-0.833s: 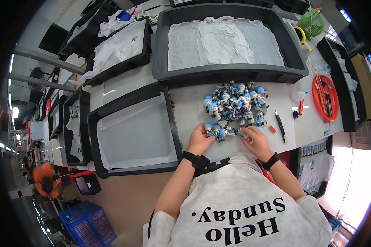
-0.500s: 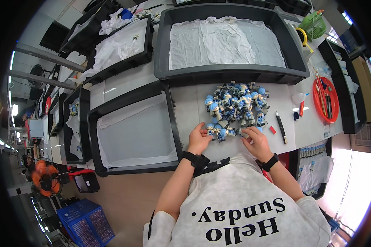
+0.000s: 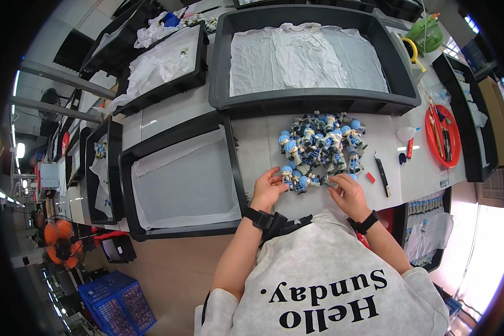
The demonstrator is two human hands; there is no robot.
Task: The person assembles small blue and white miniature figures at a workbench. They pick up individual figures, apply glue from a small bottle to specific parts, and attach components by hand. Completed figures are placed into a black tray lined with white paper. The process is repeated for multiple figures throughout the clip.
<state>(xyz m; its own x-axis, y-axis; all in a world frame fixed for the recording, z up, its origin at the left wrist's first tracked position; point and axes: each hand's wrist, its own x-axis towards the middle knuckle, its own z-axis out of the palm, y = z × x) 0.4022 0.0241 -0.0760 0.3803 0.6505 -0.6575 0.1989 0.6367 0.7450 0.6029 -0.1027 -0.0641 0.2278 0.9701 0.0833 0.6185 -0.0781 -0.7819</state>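
Note:
A heap of small figurines (image 3: 322, 140) with blue hair and blue-and-white clothes lies on the pale table in front of me. At its near left edge, my left hand (image 3: 267, 190) has its thumb and fingers closed around the side of one figurine (image 3: 287, 174). Beside that one, another figurine (image 3: 302, 183) lies between my hands. My right hand (image 3: 349, 196) pinches a small greyish piece (image 3: 331, 182) at the heap's near right edge; the fingers partly cover it, so its kind is unclear.
A large black tray (image 3: 313, 99) lined with white cloth stands beyond the heap. Another lined black tray (image 3: 238, 173) is at the left. A utility knife (image 3: 382, 175), a red block (image 3: 371, 177), a squeeze bottle (image 3: 407, 133) and a red oval basin (image 3: 456, 148) with brushes lie right.
My left hand has shifted very slightly left, and the figurine at its fingers stands a little more upright. The right hand stays in nearly the same place.

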